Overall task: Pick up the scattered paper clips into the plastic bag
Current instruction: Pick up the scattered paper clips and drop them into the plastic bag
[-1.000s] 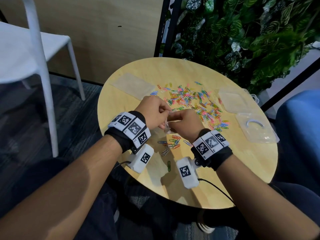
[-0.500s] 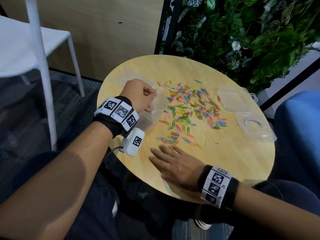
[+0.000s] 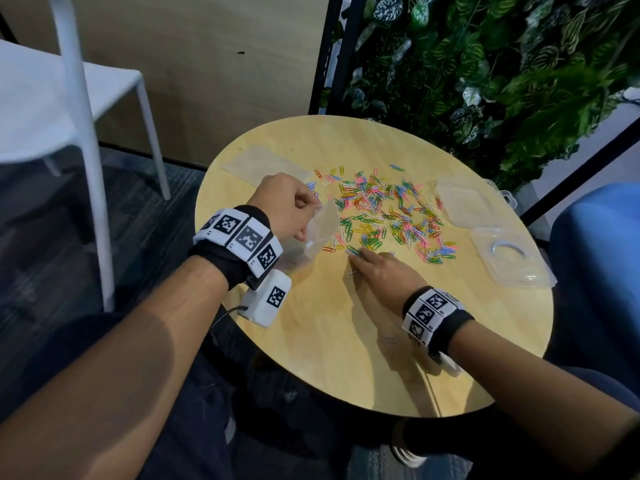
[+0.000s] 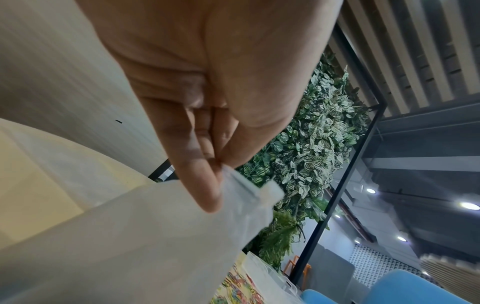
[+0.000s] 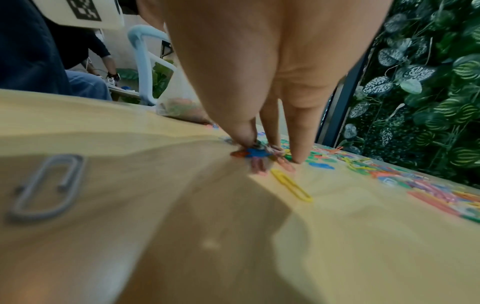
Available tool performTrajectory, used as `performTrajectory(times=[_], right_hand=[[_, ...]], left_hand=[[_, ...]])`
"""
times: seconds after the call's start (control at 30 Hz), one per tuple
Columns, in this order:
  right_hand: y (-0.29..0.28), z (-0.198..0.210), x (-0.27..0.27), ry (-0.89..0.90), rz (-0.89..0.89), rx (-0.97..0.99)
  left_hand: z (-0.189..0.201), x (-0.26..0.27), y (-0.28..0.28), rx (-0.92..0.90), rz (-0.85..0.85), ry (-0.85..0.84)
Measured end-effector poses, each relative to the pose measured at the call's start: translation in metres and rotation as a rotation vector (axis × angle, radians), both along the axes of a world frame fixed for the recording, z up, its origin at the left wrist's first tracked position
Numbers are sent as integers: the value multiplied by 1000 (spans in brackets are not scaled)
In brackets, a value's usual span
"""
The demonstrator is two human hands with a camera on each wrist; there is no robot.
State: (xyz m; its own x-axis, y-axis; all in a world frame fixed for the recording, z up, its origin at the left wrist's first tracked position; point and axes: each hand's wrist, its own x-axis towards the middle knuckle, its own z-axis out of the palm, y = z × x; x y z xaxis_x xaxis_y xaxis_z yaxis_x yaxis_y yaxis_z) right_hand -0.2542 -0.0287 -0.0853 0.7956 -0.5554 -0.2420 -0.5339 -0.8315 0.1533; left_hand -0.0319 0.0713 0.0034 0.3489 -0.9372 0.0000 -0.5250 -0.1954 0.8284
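Note:
Colourful paper clips lie scattered over the middle of the round wooden table. My left hand holds a clear plastic bag upright just left of the pile. Thumb and forefinger pinch its rim in the left wrist view, where the left hand and the bag fill the frame. My right hand lies low on the table with straight fingers on the pile's near edge. In the right wrist view the right hand presses a few clips to the tabletop. Some clips show inside the bag.
A second flat bag lies at the table's far left. Two clear plastic containers sit at the right edge. A grey clip and a yellow clip lie apart near my right wrist. White chair left, plant wall behind.
A second ago both hands held the bag together. The right hand let go, dropped flat near the front edge, then slid forward to the pile. The left hand keeps the bag.

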Motion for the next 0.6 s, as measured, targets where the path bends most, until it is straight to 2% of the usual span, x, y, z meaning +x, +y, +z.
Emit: performTrajectory(times=[0.07, 0.13, 0.2, 0.3, 0.33, 0.4, 0.47, 0.53, 0.6], right_hand=[[-4, 5, 1, -66, 3, 10], [-5, 13, 1, -77, -70, 27], [-9, 19, -1, -154, -204, 51], [-20, 30, -6, -408, -521, 208], [-24, 33, -8, -539, -656, 335], [-24, 44, -7, -958, -934, 769], [-17, 61, 0, -1333, -1030, 1249], [-7, 81, 11, -1434, -988, 1519], [4, 97, 21, -1418, -888, 1618]], left_hand=[[-1, -4, -2, 9, -20, 3], [-2, -8, -4, 16, -40, 3], [-3, -12, -4, 26, -59, 5], [-5, -15, -4, 34, -68, 18], [-6, -17, -4, 35, -69, 20], [-7, -20, -4, 39, -74, 10], [-7, -23, -4, 43, -73, 0], [-8, -25, -5, 46, -61, 15], [-8, -27, -7, 45, -55, 43]])
